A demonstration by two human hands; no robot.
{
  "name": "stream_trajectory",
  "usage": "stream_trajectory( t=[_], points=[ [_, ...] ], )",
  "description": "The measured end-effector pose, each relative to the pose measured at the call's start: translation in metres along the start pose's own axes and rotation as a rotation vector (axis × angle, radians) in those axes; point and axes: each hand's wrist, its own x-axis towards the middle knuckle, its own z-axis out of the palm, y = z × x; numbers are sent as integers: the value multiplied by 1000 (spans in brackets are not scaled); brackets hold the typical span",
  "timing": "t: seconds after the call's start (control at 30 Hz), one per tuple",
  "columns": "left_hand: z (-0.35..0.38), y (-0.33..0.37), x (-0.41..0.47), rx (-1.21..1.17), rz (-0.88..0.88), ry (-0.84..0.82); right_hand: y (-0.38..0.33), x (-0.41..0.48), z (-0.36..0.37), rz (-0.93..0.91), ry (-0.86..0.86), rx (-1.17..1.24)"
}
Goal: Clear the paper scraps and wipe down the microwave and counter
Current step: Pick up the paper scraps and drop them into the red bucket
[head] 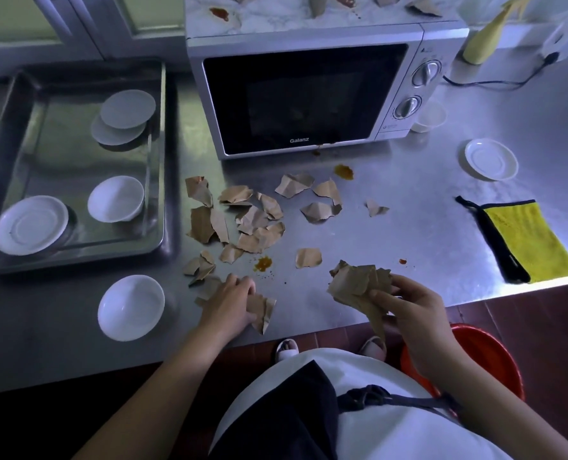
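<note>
Light and crumply, the paper scraps [252, 224] just beyond the left grip [231, 302], which pinches one, bunch easily by their edges; the right grip [408, 307] clutches a wad [358, 283].

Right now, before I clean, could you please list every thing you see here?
microwave: one, silver, counter back.
paper scraps: many, brown, counter, microwave top.
stains: several, orange-brown, counter, microwave top.
tray: one, steel, left, four white dishes inside.
bowl: one, white, front left.
saucer: one, white, right.
cup: one, white, beside microwave.
cloth: one, yellow, right.
bottle: one, yellow, back right.
bucket: one, red, floor.
hands: two; left hand and right hand each hold scraps.
</note>
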Motion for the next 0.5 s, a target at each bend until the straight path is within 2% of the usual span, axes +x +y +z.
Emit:
stream_trajectory(
  t=[0.5],
  points=[
    [-4,8,-4,79,-66,41,-11,31,11,-77,-201,-104]
  ],
)
